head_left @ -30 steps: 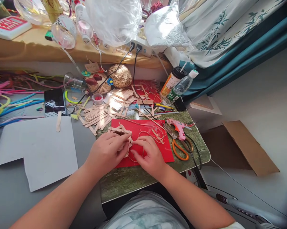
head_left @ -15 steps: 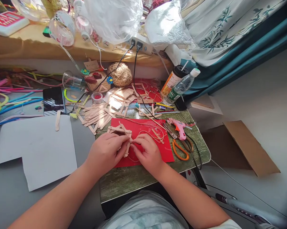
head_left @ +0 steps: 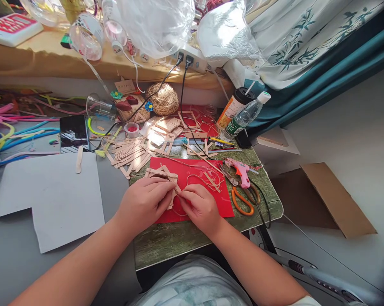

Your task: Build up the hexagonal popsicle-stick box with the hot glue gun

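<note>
A small frame built from popsicle sticks [head_left: 161, 171] rests over a red sheet [head_left: 225, 206]. Wrapped round its near side, my left hand [head_left: 147, 199] is closed on it, and the palm covers much of the frame. My right hand [head_left: 202, 206] pinches at the frame's right edge, its fingertips close to the left ones. Thin twine [head_left: 194, 176] loops over the red sheet beside the hands, and a strand seems to run to the pinched fingers, though the fingertips hide its end.
Loose popsicle sticks [head_left: 131, 153] lie in a pile behind. To the right are orange-handled scissors [head_left: 243, 202] and a pink glue gun [head_left: 241, 170]. A bottle [head_left: 244, 119], a cup [head_left: 234, 106] and a twine ball [head_left: 162, 98] stand at the back. Grey card [head_left: 64, 199] lies left.
My right hand has shifted slightly right and down, its fingertips a little lower along the frame's edge. The left hand keeps its hold. The whole view has moved slightly.
</note>
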